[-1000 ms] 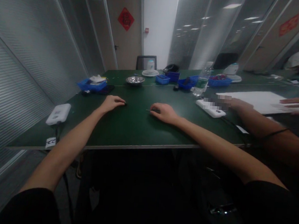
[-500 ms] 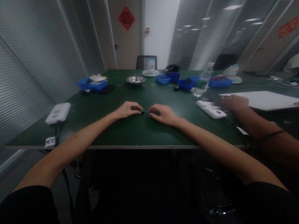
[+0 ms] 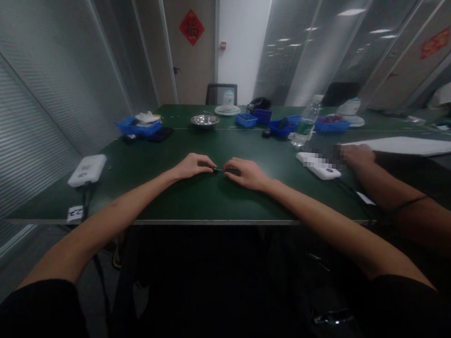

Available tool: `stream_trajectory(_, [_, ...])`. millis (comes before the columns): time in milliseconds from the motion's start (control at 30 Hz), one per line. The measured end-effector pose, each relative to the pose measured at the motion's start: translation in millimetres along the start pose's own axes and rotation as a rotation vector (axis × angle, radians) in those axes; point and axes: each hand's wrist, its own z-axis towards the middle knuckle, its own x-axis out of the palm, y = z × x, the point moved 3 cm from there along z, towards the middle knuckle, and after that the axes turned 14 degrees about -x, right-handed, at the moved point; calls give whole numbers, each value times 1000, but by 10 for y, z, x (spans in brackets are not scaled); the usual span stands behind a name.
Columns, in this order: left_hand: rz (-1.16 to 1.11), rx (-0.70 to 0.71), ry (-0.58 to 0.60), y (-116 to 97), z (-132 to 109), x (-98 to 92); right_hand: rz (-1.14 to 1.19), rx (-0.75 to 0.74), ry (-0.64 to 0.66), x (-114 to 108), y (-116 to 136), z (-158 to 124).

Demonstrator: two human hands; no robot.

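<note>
Apparently, a small dark piece (image 3: 215, 171) is pinched in the left hand (image 3: 191, 166) and a thin tool (image 3: 232, 170) clasped in the right hand (image 3: 248, 174), just beside it, toward the near edge of the surface (image 3: 191, 205). Both are judged light and stiff; the slim shaft (image 3: 221, 169) is best left ungripped.

One bare left hand (image 3: 197, 167) and one bare right hand (image 3: 248, 174) are at the front, with one small dark piece (image 3: 215, 171) and one dark-handled tool (image 3: 233, 170) with a thin shaft. Across the green table (image 3: 191, 203): at least five blue plastic bins (image 3: 135, 130), two white rounded boxes (image 3: 87, 171), two round white dishes (image 3: 234, 110), one silver metal bowl (image 3: 204, 126), one clear plastic bottle (image 3: 304, 125) and one flat white board (image 3: 410, 145). Beyond: two red paper signs (image 3: 192, 28), two dark chair backs (image 3: 216, 93).
</note>
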Motion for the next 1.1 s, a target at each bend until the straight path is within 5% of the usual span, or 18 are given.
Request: stream_trajectory(1100, [-92,45,103,53,32,77,55,-19,-8,47,81,80])
